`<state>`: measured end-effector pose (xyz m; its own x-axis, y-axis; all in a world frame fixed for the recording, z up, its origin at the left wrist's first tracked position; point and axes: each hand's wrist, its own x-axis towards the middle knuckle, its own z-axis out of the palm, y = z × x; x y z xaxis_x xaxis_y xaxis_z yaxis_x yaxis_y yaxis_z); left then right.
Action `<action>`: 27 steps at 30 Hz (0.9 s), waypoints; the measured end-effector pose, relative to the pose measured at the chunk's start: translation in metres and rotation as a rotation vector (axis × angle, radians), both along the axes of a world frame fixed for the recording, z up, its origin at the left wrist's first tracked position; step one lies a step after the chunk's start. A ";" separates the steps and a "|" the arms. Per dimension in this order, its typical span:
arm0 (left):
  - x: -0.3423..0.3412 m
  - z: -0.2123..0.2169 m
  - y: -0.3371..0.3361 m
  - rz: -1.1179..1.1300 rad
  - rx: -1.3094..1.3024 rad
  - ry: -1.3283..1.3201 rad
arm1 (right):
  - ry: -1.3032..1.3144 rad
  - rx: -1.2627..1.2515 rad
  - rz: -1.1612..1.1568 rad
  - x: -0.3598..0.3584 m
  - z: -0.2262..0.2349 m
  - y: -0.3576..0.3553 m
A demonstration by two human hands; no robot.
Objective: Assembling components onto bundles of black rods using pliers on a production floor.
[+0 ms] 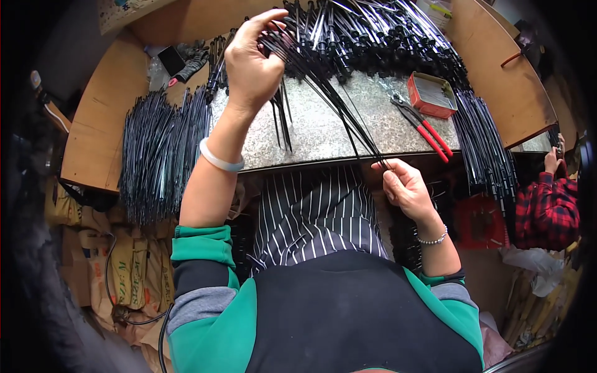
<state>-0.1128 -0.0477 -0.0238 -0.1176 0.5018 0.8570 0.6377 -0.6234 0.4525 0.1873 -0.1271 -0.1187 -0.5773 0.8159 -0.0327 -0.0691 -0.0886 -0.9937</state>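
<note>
My left hand (252,62) is raised over the metal-topped table (323,133) and grips the upper ends of a small bundle of thin black rods (333,102). The rods slant down to the right, and my right hand (407,186) pinches their lower ends at the table's near edge. A big heap of the same black rods (373,34) lies across the back of the table, just beyond my left hand. A few loose rods (283,118) lie below it.
Red-handled pliers (426,130) and an orange tin box (431,93) lie right of centre. More rod bundles hang at the left (158,155) and right (488,149). Another person's hand and plaid sleeve (547,205) are at far right. Sacks (118,261) sit below left.
</note>
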 end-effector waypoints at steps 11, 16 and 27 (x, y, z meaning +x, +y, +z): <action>-0.110 0.005 0.057 0.105 0.063 -0.199 | -0.719 0.653 -0.289 0.027 -0.031 0.066; -0.126 0.022 0.054 0.125 0.105 -0.264 | -0.962 0.976 -0.321 0.047 -0.013 0.076; -0.162 0.064 0.019 0.292 0.167 -0.204 | -0.633 0.191 -0.376 0.102 0.012 0.068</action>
<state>-0.2752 -0.0288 0.0401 -0.4113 0.2778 0.8681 0.7068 -0.5043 0.4962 0.2895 -0.0587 -0.1063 -0.1774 0.9787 -0.1032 0.5277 0.0061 -0.8494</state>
